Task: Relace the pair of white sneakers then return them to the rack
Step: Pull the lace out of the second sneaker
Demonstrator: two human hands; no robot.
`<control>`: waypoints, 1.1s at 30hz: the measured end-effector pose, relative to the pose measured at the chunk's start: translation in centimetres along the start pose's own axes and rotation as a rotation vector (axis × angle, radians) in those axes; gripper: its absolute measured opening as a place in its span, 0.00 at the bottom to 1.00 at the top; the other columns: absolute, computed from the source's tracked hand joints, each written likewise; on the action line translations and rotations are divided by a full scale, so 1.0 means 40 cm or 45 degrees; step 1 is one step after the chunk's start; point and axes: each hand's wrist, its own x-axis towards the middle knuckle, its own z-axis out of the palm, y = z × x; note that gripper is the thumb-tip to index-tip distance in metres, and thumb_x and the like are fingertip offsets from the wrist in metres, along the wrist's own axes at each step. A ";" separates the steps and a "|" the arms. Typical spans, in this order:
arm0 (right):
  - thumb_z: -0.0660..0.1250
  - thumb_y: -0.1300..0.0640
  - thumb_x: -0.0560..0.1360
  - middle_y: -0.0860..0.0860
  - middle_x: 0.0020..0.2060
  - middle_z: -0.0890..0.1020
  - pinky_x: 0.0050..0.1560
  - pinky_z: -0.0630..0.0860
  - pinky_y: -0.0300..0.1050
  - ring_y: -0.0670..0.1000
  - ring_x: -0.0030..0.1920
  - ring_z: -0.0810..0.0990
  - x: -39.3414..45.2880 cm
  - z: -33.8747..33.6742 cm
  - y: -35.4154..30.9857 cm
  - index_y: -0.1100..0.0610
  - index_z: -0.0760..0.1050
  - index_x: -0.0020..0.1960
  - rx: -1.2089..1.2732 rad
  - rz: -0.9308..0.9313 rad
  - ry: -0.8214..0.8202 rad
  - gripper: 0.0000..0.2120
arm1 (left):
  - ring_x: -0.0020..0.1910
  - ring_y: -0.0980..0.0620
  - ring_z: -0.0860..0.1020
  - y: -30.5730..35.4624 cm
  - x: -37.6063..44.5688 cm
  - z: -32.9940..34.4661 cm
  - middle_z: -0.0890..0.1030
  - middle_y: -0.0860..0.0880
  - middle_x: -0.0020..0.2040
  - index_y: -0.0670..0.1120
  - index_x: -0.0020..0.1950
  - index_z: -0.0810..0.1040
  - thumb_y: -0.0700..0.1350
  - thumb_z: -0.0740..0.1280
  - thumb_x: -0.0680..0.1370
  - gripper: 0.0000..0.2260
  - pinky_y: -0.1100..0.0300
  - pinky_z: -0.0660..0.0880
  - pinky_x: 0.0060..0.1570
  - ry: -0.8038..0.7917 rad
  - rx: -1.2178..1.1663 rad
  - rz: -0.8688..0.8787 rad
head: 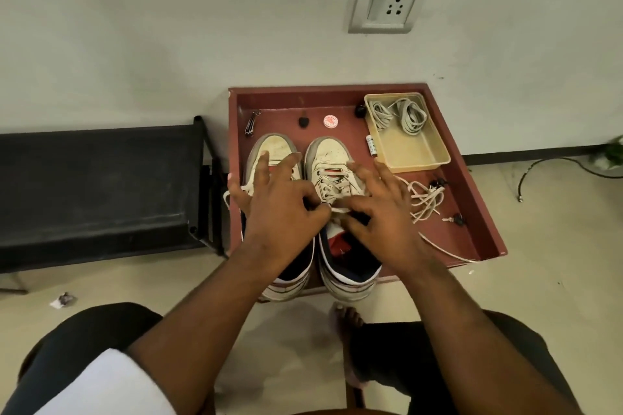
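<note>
Two worn white sneakers stand side by side, toes to the wall, on a dark red tray [472, 178]. The left sneaker [274, 152] lies partly under my left hand [276, 209]. The right sneaker [332, 158] has a white lace [337, 190] through its eyelets. Over its tongue both hands meet: my left thumb and forefinger pinch the lace, and my right hand [377, 216] pinches it from the other side, other fingers spread. A loose tangled lace [424, 202] lies on the tray right of my right hand.
A beige plastic box [414, 155] with coiled spare laces sits at the tray's back right. Small items lie along the tray's back: a red-white round tin [330, 121], a tube [371, 145], clips. A black rack [94, 185] stands at left. My knees and a bare foot [347, 323] are below.
</note>
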 end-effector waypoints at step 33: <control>0.74 0.47 0.71 0.48 0.54 0.77 0.56 0.76 0.51 0.49 0.53 0.77 0.060 -0.115 0.058 0.47 0.71 0.68 0.381 0.760 0.006 0.27 | 0.66 0.53 0.68 0.014 0.004 0.042 0.80 0.60 0.56 0.56 0.47 0.84 0.56 0.67 0.76 0.08 0.41 0.39 0.71 0.054 0.161 0.259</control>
